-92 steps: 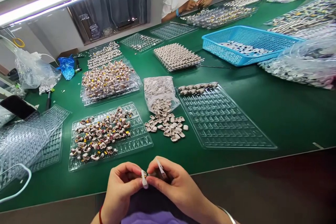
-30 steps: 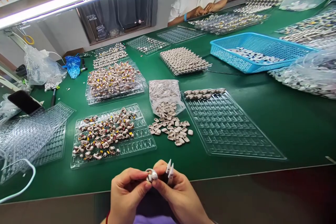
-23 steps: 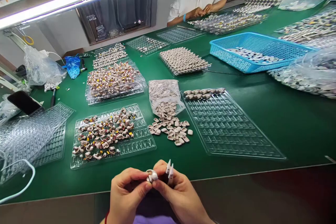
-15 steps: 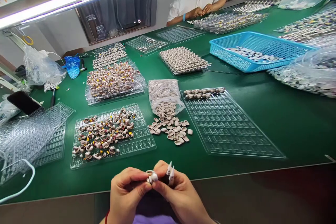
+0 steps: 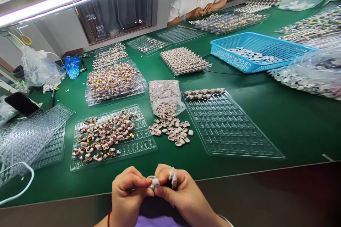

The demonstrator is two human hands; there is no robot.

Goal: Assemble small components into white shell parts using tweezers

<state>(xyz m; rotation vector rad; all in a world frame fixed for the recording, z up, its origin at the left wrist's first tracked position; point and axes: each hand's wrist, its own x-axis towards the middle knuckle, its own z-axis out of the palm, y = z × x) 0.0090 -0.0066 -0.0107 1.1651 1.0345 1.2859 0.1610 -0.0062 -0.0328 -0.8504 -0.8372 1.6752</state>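
Observation:
My left hand (image 5: 130,188) pinches a small off-white earbud-like part (image 5: 154,182) between thumb and index finger, just over the table's front edge. From the other side the fingertips of my right hand (image 5: 177,188) are closed on the same part. Two white pointed tips, looking like tweezers (image 5: 173,177), stick up between the fingers of my right hand; the rest is mostly hidden. Ahead on the left, a clear tray (image 5: 142,145) carries similar parts with reddish wires and yellow bits. Loose beige shells (image 5: 176,129) spill from a plastic bag (image 5: 163,92) in the middle.
Right of the shells lies a clear tray (image 5: 229,127) with shells along its far end. Stacked trays (image 5: 114,81) of parts and a blue basket (image 5: 247,65) stand farther back. A phone (image 5: 22,103) lies at left. Across the table, a person's hands (image 5: 204,10) work over trays.
The small part has turned slightly between my fingertips, and the tweezer tips now sit closer together. My view has shifted a little.

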